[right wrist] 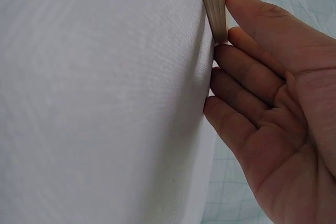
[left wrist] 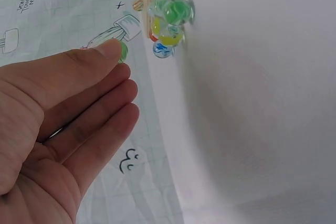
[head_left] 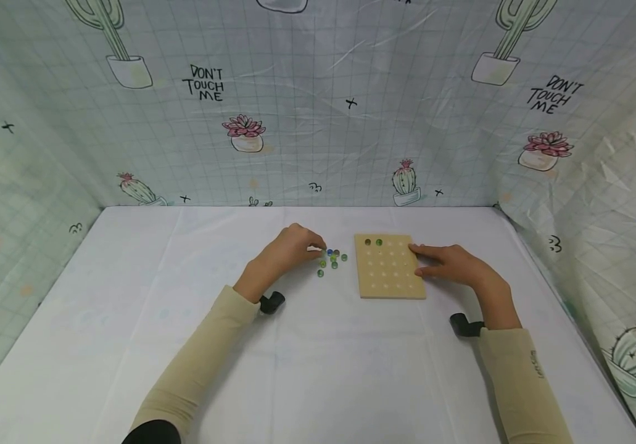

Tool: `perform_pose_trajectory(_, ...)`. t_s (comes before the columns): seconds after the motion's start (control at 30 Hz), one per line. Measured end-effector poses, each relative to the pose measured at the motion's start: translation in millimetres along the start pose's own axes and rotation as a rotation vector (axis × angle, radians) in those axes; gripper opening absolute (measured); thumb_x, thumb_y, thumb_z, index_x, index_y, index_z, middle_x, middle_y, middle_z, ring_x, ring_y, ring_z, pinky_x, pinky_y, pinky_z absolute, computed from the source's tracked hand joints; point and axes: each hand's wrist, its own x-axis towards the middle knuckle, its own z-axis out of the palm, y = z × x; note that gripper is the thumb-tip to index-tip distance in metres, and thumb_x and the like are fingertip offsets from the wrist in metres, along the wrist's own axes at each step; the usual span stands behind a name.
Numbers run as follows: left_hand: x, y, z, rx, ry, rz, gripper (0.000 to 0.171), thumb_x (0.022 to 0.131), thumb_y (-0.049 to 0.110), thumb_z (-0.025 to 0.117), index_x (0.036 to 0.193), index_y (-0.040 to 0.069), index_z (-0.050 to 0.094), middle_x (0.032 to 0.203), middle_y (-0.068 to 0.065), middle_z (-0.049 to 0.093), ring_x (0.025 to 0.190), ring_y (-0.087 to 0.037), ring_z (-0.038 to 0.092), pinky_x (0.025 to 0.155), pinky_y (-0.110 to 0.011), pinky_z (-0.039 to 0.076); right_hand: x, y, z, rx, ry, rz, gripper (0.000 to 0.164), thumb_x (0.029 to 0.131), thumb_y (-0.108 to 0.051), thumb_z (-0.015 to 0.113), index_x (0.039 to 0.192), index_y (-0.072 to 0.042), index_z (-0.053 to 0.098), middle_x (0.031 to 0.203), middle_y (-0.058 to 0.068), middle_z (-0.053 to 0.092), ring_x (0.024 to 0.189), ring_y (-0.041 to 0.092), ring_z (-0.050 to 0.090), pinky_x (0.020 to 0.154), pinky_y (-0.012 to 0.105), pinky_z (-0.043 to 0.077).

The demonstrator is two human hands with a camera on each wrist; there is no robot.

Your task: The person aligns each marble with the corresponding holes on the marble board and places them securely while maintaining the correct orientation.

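My left hand [head_left: 291, 248] pinches a green marble [left wrist: 124, 51] between thumb and forefinger, its other fingers loosely bent. Just right of it, several loose glass marbles [head_left: 334, 265] lie in a small group; green, yellow and blue ones show in the left wrist view. A square wooden board [head_left: 387, 268] with rows of round dimples lies flat further right. Two marbles, a brownish one [head_left: 367, 242] and a green one [head_left: 379, 242], sit in its back row at the left. My right hand [head_left: 455, 264] rests against the board's right edge, thumb and fingers fairly straight and touching it.
A white cloth [head_left: 184, 370] covers the table. Behind and at both sides hangs a patterned curtain [head_left: 306, 80] with cactus drawings. Black wrist mounts [head_left: 466, 325] show at both sleeves' cuffs.
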Motion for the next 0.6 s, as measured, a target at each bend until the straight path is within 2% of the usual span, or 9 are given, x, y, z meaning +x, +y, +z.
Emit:
perform_pose_trajectory(0.23, 0.5, 6.6, -2.9, -0.028, -0.005, -0.006, 0.017, 0.090, 0.008, 0.077, 0.107, 0.006, 0.080, 0.108, -0.006, 0.077, 0.104, -0.020, 0.073, 0.088, -0.030, 0.059, 0, 1, 0, 0.021, 0.001, 0.009, 0.072, 0.096, -0.042, 0.069, 0.155, -0.012, 0.043, 0.156, 0.022, 0.039, 0.144, 0.047, 0.035, 0.114, 0.065, 0.032)
perform_pose_trajectory(0.47, -0.1, 14.0, -5.6, -0.034, 0.002, 0.033, 0.017, 0.090, 0.006, 0.078, 0.106, 0.005, 0.080, 0.108, -0.006, 0.077, 0.103, -0.021, 0.073, 0.087, -0.030, 0.059, 0, 1, -1, 0.010, 0.000, 0.004, 0.072, 0.096, -0.044, 0.069, 0.155, -0.011, 0.042, 0.156, 0.022, 0.039, 0.144, 0.048, 0.035, 0.114, 0.065, 0.032)
perform_pose_trajectory(0.6, 0.2, 17.2, -5.1, -0.029, -0.006, 0.032, 0.017, 0.089, 0.007, 0.078, 0.106, 0.006, 0.080, 0.108, -0.005, 0.077, 0.103, -0.020, 0.073, 0.086, -0.030, 0.059, 1, 1, 0, 0.009, -0.005, 0.003, 0.072, 0.097, -0.044, 0.068, 0.155, -0.011, 0.042, 0.156, 0.022, 0.039, 0.144, 0.048, 0.035, 0.114, 0.066, 0.032)
